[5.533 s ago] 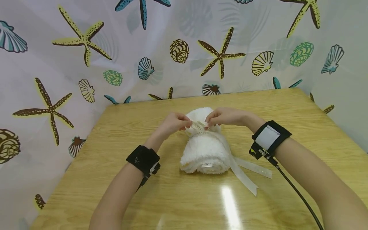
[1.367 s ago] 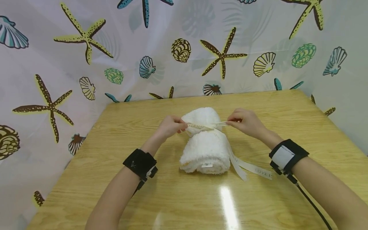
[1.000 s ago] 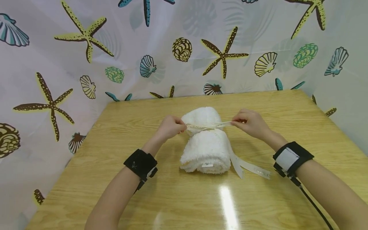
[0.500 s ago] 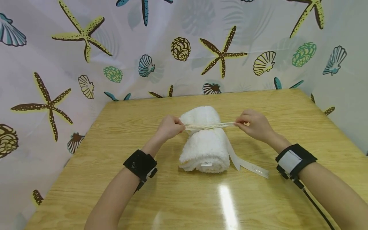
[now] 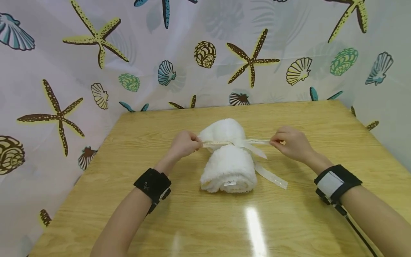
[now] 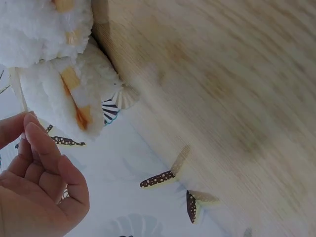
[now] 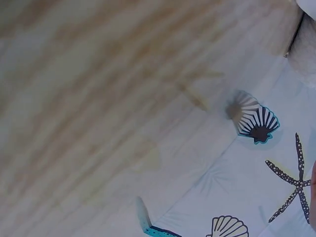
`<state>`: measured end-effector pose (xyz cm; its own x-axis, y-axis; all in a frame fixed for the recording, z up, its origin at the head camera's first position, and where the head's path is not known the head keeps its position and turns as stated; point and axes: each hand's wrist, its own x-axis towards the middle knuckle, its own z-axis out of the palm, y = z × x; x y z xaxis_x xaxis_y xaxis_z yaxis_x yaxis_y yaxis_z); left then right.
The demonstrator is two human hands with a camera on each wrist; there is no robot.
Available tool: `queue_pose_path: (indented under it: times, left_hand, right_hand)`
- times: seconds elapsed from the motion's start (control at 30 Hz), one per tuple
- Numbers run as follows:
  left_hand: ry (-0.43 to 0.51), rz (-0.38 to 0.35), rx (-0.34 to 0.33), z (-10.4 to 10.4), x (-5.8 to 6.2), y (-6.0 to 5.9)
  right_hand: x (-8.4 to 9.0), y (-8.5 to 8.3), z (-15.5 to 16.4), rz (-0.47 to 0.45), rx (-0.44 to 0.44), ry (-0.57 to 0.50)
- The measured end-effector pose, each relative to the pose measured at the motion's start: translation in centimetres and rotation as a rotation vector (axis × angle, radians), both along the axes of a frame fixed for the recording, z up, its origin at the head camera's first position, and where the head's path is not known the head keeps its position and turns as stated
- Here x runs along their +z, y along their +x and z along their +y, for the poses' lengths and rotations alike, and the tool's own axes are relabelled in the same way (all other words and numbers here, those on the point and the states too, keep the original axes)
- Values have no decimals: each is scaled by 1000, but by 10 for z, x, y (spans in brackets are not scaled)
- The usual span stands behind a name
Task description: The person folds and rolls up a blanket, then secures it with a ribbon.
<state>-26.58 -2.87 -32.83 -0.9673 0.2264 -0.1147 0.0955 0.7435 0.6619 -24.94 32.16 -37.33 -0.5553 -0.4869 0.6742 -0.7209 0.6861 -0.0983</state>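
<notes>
A rolled fluffy white towel (image 5: 228,167) lies on the table, cinched at its middle by a pale lettered ribbon (image 5: 216,144). On the towel's left side my left hand (image 5: 184,145) pinches one stretch of this ribbon between thumb and fingertips. To the right, my right hand (image 5: 293,144) pinches another stretch, drawn out level from the knot. Two loose ribbon tails hang on the right, one short over the roll and one reaching the table. The left wrist view shows orange patches on the towel (image 6: 39,34). Only a sliver of my right hand enters the right wrist view.
The wooden table (image 5: 192,221) reaches back to a white curtain (image 5: 144,53) printed with starfish and shells. Black straps with small cameras circle both wrists. A cable (image 5: 359,232) runs from the right strap along the forearm.
From close together over the towel, my hands have moved apart, the right one farther, drawing the ribbon taut. Both loose tails have pulled in shorter; one now lies higher, beside the knot.
</notes>
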Motion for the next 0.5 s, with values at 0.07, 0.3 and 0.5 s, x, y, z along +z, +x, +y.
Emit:
queue_pose_path:
  times: [0.07,0.3,0.5]
  left_hand:
    - [-17,6,-28,0,0,-1]
    - [-103,47,-109,6,-5,-7]
    - [-241,273,-177,28,9,2]
  right_hand:
    - [2,-1,1,-25,4,9]
    - [14,-8,0,-336,-46,58]
    - [32,-5,2,-719,-120,-9]
